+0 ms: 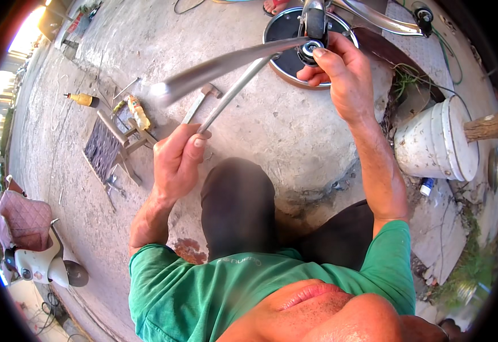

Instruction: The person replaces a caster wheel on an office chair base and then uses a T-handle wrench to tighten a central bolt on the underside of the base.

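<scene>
My left hand is closed around the lower end of a straight grey metal rod. The rod slants up and right toward a round black disc with a shiny rim. My right hand pinches a small round metal-centred part at the end of a curved metal tube. This tube's left end is blurred. Just above my right fingers is a dark caster-like wheel. Beside my left hand, a hammer has its handle partly hidden; I cannot tell whether the hand touches it.
Another curved chrome leg ends in a caster at upper right. A white bucket lies tipped on the right. At left are a small low stool, a yellow bottle and a scooter. A foot in a red sandal shows above.
</scene>
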`<move>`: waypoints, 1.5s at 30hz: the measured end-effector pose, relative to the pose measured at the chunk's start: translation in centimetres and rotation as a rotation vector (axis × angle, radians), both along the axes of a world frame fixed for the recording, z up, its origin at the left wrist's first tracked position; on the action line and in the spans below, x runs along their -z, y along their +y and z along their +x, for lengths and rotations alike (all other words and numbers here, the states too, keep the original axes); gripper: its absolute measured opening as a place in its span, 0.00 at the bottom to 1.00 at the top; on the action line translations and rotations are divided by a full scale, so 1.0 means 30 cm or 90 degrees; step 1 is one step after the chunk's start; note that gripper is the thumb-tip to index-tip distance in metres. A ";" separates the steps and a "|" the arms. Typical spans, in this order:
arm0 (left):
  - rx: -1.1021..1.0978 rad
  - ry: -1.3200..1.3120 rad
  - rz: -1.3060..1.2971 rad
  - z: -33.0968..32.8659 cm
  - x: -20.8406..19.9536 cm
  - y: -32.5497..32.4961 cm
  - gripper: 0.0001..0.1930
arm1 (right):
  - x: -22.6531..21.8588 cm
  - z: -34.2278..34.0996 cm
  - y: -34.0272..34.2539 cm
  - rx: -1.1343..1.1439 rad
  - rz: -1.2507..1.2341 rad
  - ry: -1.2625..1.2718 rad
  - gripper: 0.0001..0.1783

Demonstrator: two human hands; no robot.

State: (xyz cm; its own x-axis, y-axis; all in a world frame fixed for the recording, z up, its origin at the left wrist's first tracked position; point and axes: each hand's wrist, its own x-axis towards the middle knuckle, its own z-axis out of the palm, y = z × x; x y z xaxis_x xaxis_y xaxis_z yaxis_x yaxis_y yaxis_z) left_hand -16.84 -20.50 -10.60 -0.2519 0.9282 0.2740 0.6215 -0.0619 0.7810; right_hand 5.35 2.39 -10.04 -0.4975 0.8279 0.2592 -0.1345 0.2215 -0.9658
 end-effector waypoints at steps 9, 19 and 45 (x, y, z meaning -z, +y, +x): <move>-0.002 0.002 0.017 0.003 0.014 0.011 0.14 | 0.003 0.004 0.003 0.005 0.002 -0.007 0.18; -0.020 -0.049 0.021 -0.007 0.022 -0.004 0.22 | -0.003 -0.007 0.000 -0.001 -0.031 0.014 0.17; -0.037 -0.540 -0.439 -0.097 1.112 0.049 0.22 | -0.030 0.002 0.000 -0.016 -0.055 0.008 0.17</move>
State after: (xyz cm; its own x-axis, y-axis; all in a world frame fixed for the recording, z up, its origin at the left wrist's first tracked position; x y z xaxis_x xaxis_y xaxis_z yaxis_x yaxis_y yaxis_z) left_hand -19.77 -19.03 -43.96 -0.1608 0.7961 -0.5834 -0.1475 0.5651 0.8117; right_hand 5.42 2.39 -9.16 -0.5158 0.8345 0.1940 -0.1516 0.1340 -0.9793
